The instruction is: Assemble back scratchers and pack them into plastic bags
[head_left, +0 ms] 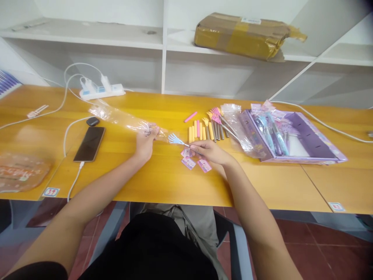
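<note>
My left hand [145, 143] is closed on one end of a long clear plastic bag [122, 119], which stretches away over the table to the left. In my right hand [210, 151] is a back scratcher [175, 139] with a light blue hand-shaped head, its metal shaft pinched between thumb and fingers. The blue head points at the bag's end and lies close to it; whether it touches cannot be made out. Small pink and purple cards [188, 163] lie under and beside my right hand. Beyond it are several yellow tubes [192, 132] and pink and yellow hand-shaped heads [216, 114].
A purple box [317, 136] with packaged blue and purple items stands at the right, beside clear bags [241, 132]. At the left lie a phone [89, 144] on a cable, a black case [93, 121] and a power strip [102, 91]. A taped parcel [239, 35] sits on the shelf.
</note>
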`<state>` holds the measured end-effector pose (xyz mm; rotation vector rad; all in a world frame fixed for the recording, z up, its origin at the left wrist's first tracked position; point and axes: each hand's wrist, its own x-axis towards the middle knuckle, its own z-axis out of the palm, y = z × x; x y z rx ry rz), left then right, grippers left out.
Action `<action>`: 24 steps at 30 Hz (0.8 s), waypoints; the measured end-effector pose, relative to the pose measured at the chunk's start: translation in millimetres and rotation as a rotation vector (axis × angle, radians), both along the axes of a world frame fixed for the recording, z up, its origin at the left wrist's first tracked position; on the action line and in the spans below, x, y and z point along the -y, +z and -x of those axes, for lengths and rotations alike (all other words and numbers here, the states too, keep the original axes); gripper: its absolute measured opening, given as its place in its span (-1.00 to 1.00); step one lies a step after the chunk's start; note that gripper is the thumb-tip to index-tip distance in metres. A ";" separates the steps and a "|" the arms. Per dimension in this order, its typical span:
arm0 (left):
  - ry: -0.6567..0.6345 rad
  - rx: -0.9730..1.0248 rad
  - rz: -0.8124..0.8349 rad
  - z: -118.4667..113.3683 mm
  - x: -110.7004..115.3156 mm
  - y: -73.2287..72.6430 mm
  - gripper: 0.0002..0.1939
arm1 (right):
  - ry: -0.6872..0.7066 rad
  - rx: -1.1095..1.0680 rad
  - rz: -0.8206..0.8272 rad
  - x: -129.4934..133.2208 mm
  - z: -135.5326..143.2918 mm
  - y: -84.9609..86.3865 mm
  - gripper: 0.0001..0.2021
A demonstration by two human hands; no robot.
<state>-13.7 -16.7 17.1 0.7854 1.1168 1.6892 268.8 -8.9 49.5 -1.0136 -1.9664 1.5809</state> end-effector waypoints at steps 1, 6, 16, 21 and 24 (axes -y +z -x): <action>-0.017 0.009 0.012 -0.9 0.5 -0.3 -0.48 | -0.002 0.001 0.010 0.6 1.1 0.2 -0.47; -0.135 0.025 0.005 -7.8 4.9 -3.8 -0.49 | -0.011 -0.009 0.037 1.2 4.3 -3.7 -0.50; -0.356 -0.015 0.046 -16.1 15.6 -6.8 -0.48 | -0.058 -0.091 0.112 3.6 7.5 -13.0 -0.44; -0.407 -0.146 0.051 -13.0 16.9 -9.4 -0.55 | -0.011 -0.076 0.081 3.2 4.3 -16.9 -0.48; -0.498 -0.259 0.075 -9.8 18.3 -8.1 -0.58 | -0.011 -0.044 0.060 1.3 3.0 -20.7 -0.47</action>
